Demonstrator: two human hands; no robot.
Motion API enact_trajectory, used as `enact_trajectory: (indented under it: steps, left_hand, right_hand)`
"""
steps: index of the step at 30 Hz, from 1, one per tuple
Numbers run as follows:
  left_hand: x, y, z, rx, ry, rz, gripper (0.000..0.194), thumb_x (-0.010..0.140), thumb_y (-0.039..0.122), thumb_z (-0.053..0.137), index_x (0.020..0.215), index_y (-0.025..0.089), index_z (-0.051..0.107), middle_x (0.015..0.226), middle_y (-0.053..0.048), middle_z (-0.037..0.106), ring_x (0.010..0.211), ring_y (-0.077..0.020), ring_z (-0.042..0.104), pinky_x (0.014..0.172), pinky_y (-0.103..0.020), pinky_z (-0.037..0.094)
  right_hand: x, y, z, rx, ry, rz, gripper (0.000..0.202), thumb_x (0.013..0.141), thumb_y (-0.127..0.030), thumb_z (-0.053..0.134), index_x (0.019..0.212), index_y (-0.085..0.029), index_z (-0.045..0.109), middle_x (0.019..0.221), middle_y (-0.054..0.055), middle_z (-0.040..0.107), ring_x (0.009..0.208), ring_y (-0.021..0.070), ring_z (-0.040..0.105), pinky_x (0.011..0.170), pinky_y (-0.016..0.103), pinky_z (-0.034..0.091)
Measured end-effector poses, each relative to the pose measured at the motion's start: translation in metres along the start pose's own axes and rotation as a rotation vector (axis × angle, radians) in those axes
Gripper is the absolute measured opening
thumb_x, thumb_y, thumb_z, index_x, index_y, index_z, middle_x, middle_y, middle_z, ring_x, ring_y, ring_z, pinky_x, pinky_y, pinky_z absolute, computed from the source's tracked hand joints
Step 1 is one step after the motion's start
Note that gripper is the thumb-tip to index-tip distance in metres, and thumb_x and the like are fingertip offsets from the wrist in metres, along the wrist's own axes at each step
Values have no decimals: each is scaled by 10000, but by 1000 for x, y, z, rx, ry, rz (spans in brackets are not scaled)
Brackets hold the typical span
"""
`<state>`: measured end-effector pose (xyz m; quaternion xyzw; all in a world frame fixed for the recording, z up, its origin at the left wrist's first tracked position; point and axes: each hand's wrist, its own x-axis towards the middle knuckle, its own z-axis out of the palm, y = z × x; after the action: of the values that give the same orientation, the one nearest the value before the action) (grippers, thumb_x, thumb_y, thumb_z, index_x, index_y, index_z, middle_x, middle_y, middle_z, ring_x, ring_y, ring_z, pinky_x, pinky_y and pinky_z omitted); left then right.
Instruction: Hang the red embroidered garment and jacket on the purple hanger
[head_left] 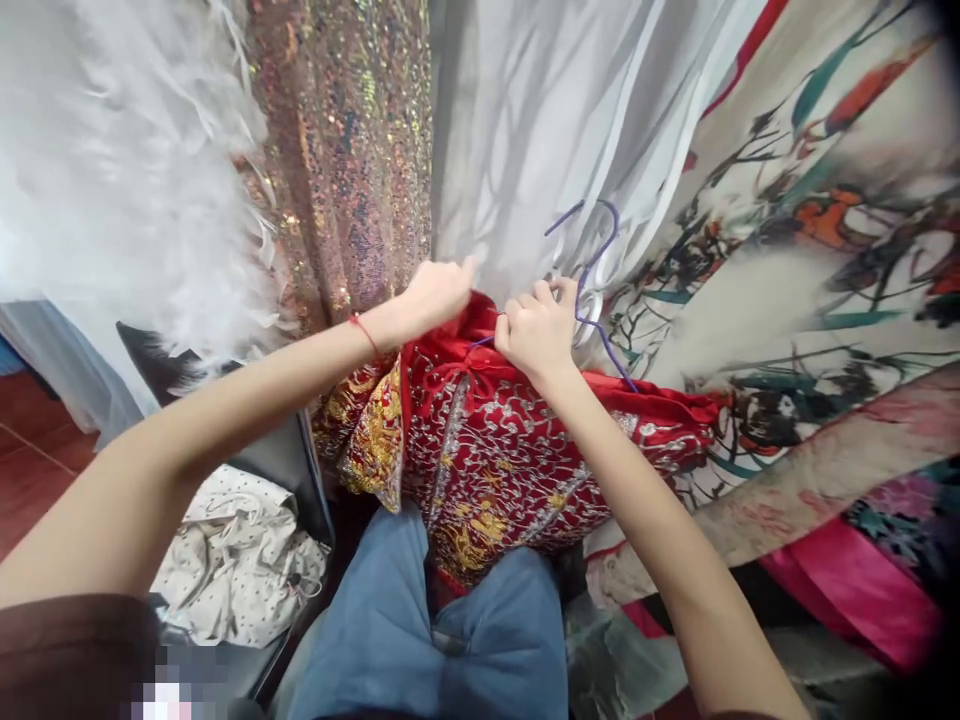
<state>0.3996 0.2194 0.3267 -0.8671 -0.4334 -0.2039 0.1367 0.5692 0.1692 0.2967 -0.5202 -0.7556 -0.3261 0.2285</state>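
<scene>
A red garment [517, 430] with silver and gold embroidery hangs in front of my knees, its red waist edge at the top. Inside that edge runs a purple hanger [616, 352], its hook pointing up and left. My right hand [538, 325] is closed around the hanger near the base of the hook, over the waist edge. At the garment's upper left, my left hand [441, 295] is slightly blurred, with its fingers bent against the red cloth; what they grip is hidden.
White feathers [150, 170] and a sequined cloth [352, 150] hang at the left. White fabric [510, 130] and a printed floral cloth [840, 220] hang behind and right. A dotted cloth [240, 560] lies on a dark chair [296, 455] at lower left.
</scene>
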Motion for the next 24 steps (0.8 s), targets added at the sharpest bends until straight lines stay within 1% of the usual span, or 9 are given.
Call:
enact_trajectory:
  steps: [3,5,7,10,15,18,20,22,24]
  left_hand:
    - [-17,24,2,-111,43,-18,494,921,254,450,1360,27,445,869,-149,683,774,-216,624,737,-317,442]
    - [-23,26,1,-310,29,46,453,932,292,450,1311,53,513,800,-94,674,678,-165,580,693,-285,436]
    - [-23,20,-2,-511,-85,164,386,956,351,412,1110,83,644,726,-51,641,594,-120,510,634,-261,418]
    - [-18,7,-6,-733,-291,288,453,960,446,409,853,104,687,635,-18,583,514,-78,423,525,-229,359]
    - [-14,1,-4,-904,-438,239,422,868,492,600,967,96,704,496,30,501,401,-48,334,395,-199,222]
    - [-18,0,2,-974,-418,242,403,881,458,583,976,89,716,576,-17,606,429,-54,422,409,-183,290]
    - [-21,-2,5,-995,-391,233,402,891,441,563,994,86,721,667,-61,677,477,-69,498,436,-183,348]
    - [-23,-3,7,-990,-369,218,410,897,433,548,1030,86,721,711,-86,706,498,-81,529,443,-189,365]
    - [-23,-4,9,-959,-327,216,407,901,427,536,1019,87,726,682,-83,699,477,-80,509,428,-197,342]
  right_hand:
    - [-2,1,3,31,11,5,344,858,-219,389,857,-168,729,806,108,654,956,275,500,986,523,303]
    - [-6,1,5,36,28,3,343,876,-223,369,864,-177,709,817,97,646,950,267,500,985,507,306]
    - [-11,2,4,36,39,-6,344,896,-226,348,901,-183,689,862,94,639,967,264,499,983,492,310]
    - [-20,4,1,25,55,-32,332,917,-239,342,962,-183,667,1033,119,625,1073,283,483,992,493,310]
    - [-30,5,-13,15,68,-53,278,922,-256,387,1010,-200,645,1337,153,500,1308,338,355,1032,540,292]
    - [-37,7,-24,58,75,-67,288,917,-276,407,1091,-219,629,1396,146,459,1350,336,328,1043,541,307]
    - [-46,13,-34,103,125,5,320,922,-295,395,1144,-213,610,1372,156,482,1330,328,370,1039,533,331]
    - [-57,25,-44,173,169,188,343,933,-285,354,1149,-187,601,1270,177,552,1244,313,468,1005,512,382]
    - [-67,43,-54,323,102,391,340,939,-281,338,1128,-178,600,1073,166,637,1062,285,584,919,469,454]
